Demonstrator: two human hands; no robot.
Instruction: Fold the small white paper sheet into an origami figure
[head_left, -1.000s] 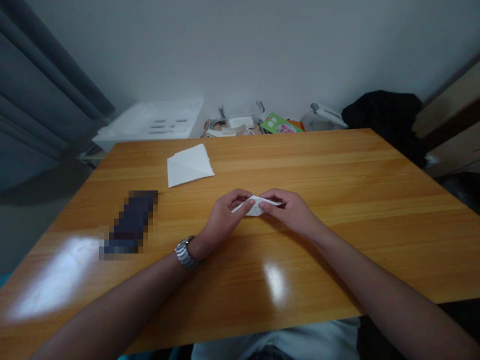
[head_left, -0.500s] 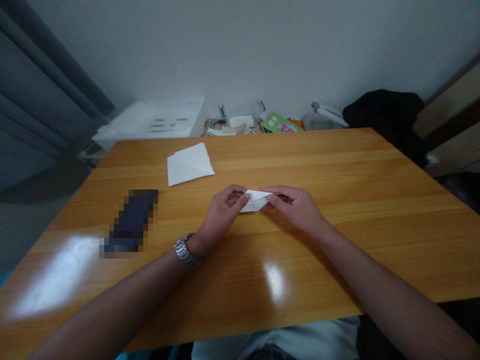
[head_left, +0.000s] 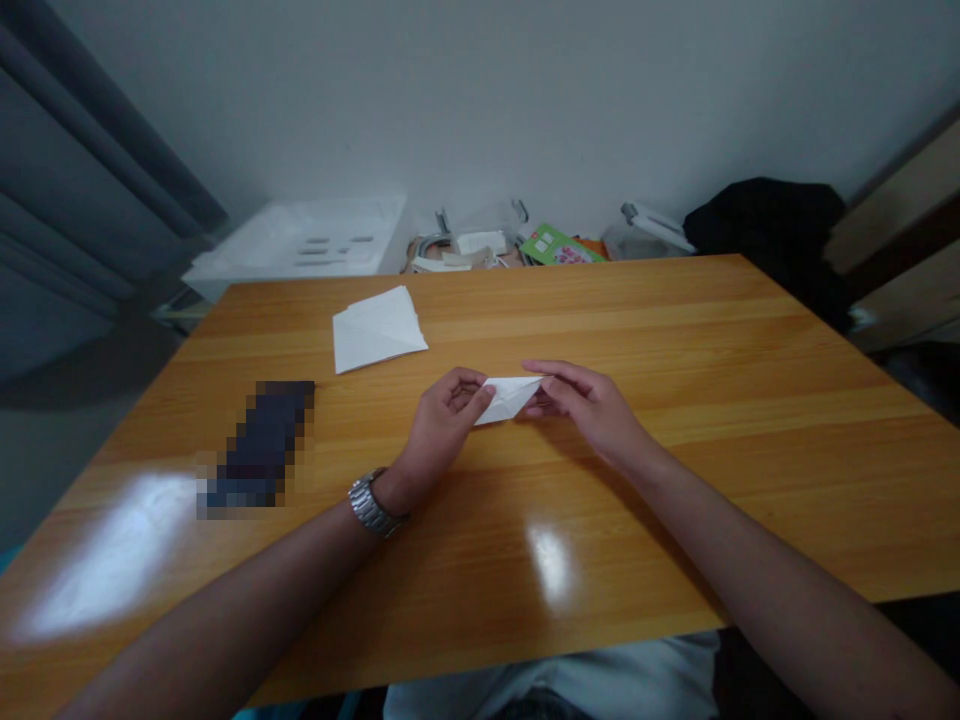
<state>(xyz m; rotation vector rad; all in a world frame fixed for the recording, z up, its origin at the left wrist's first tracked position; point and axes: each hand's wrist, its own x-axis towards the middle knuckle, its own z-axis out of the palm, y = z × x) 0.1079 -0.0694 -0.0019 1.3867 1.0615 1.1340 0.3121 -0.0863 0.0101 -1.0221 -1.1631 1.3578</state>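
A small folded piece of white paper (head_left: 511, 398) is held just above the middle of the wooden table (head_left: 465, 560). My left hand (head_left: 446, 420), with a metal watch at the wrist, pinches its left end, thumb on top. At the paper's right corner, my right hand (head_left: 589, 405) has its thumb and fingers closed on the tip. The fingertips behind the paper are partly hidden. A stack of white paper sheets (head_left: 379, 330) lies farther back, left of my hands.
A dark, pixelated flat object (head_left: 266, 440) lies on the table's left side. Beyond the back edge are a white tray (head_left: 300, 235), a green booklet (head_left: 559, 245) among clutter, and a black cloth-like item (head_left: 765, 215) at the right.
My right thumb has moved up and right along the paper, and the right fingers have lifted slightly. More of the paper's front face shows. My left hand has barely moved.
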